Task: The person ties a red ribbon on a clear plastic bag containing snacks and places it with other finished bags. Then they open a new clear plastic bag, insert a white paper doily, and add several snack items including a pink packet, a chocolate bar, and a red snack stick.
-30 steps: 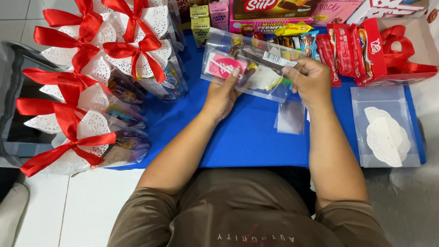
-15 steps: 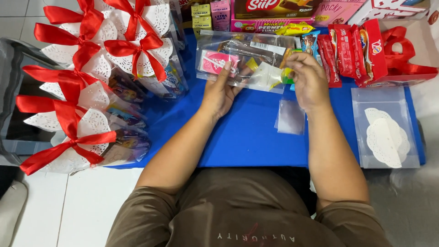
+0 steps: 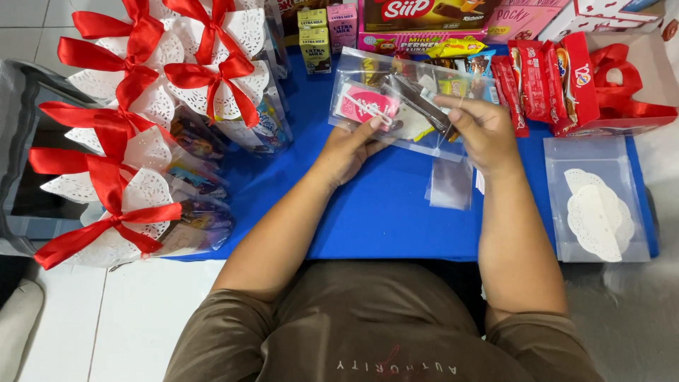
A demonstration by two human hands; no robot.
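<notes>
A clear plastic bag holding several snacks, among them a pink packet, lies on the blue tablecloth. My left hand grips the bag's near left edge, thumb on top. My right hand pinches the bag's right side near its opening, fingers closed on the plastic. An empty small clear bag lies just below my right hand.
Finished gift bags with red ribbon bows and white doilies crowd the left. Snack boxes and red packets line the far edge. A clear tray with white doilies sits at right.
Both hands have shifted on the snack bag; my right hand moved from pushing a yellow packet in to pinching the bag's right side. The bag turned slightly.
</notes>
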